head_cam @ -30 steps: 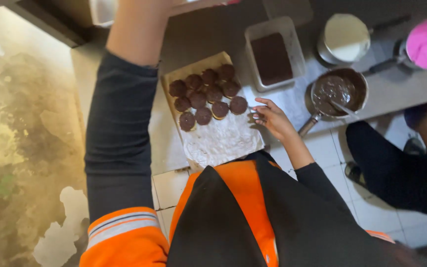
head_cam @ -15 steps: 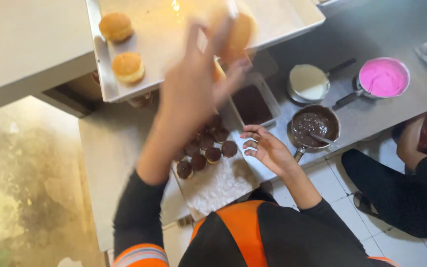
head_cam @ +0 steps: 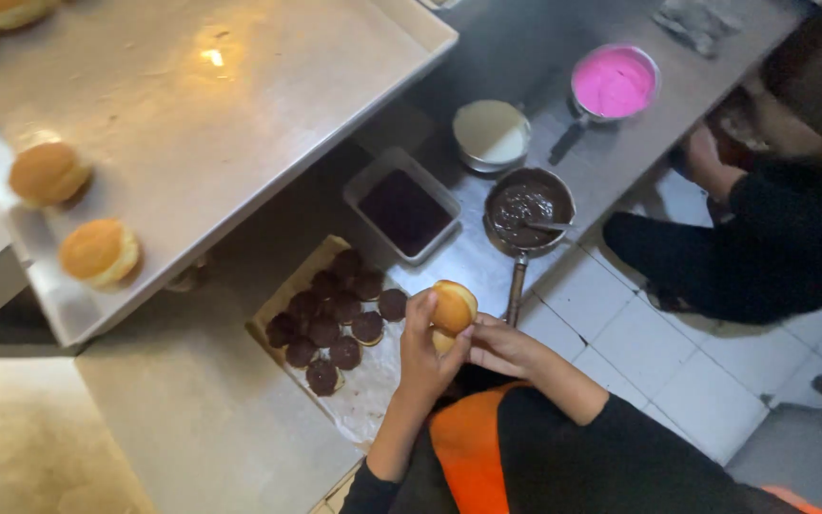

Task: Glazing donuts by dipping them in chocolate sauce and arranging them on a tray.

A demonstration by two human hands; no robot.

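From the head view, the left hand [head_cam: 427,354] is closed around a plain golden bun [head_cam: 453,308], with the fingers wrapped up its side, and holds it just above the counter edge. The right hand [head_cam: 499,346] sits right beside it, fingers curled and touching the bottom of the bun; I cannot tell if it holds anything of its own. Just to the left lies a sheet of paper [head_cam: 363,395] with a bunch of chocolate-topped buns [head_cam: 335,314] on it. A pan of chocolate [head_cam: 528,205] stands just past the hands, with a dark tray [head_cam: 403,207], a white bowl [head_cam: 491,134] and a pink bowl [head_cam: 614,82] farther off. It looks like the bun is ready for dipping, so the next move needs a firm hold and a flip, top down, over the pan. More plain buns [head_cam: 97,251] wait on the big metal tray [head_cam: 240,124].
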